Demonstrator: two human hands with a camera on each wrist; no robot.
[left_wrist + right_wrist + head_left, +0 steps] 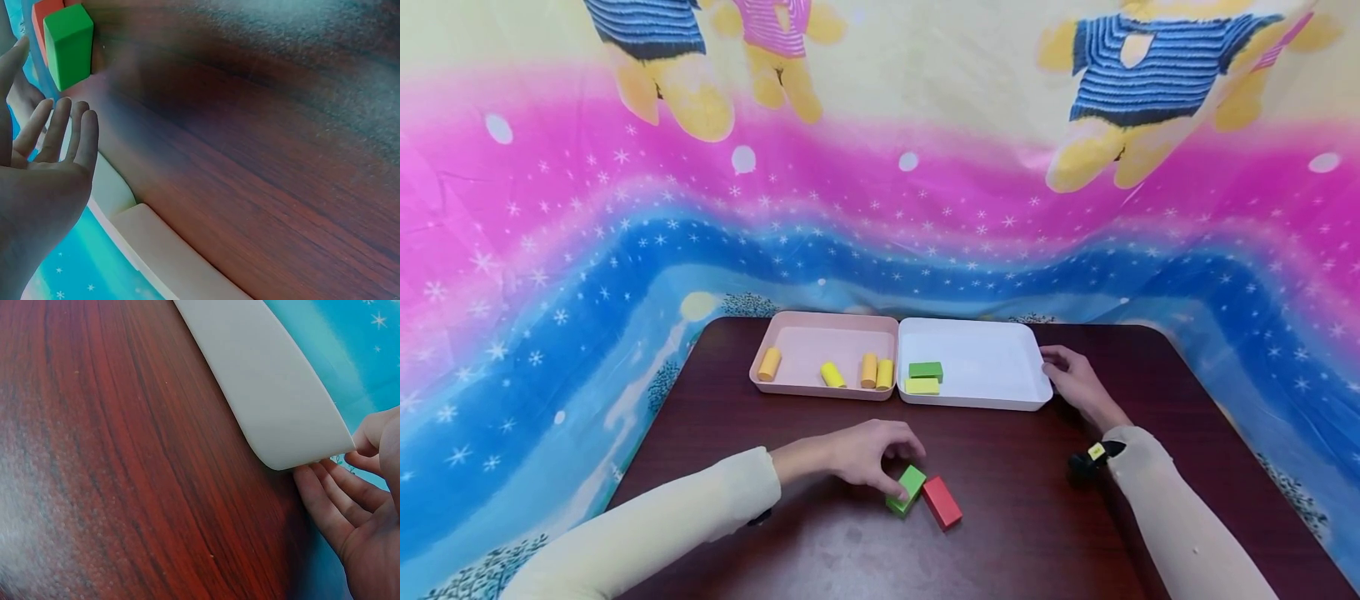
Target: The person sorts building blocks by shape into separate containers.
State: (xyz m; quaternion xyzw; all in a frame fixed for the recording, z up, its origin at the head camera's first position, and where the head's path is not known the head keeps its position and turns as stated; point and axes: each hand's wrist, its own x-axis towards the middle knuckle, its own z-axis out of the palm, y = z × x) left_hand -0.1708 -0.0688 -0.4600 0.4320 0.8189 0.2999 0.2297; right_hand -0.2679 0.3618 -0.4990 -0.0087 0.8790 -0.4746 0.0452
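Observation:
My left hand point(868, 454) is over a green block point(910, 485) on the table, thumb and fingers spread to either side of it. In the left wrist view a gap shows between the fingers and that green block point(69, 47). Touching or nearly touching it is a red block point(942, 503). At the far right, my right hand point(1075, 383) touches the end of a white tray point(985, 362). The right wrist view shows its fairly straight fingers point(337, 506) against the tray's outer wall point(269, 394). Inside the tray lie a green block point(926, 371) and a yellow block point(922, 386).
A pink tray point(820, 392) adjoins the white tray on its left, holding several orange and yellow cylinders point(832, 375). Both trays stand along the back of the dark wooden table point(1015, 517). Behind it hangs a patterned cloth point(850, 192).

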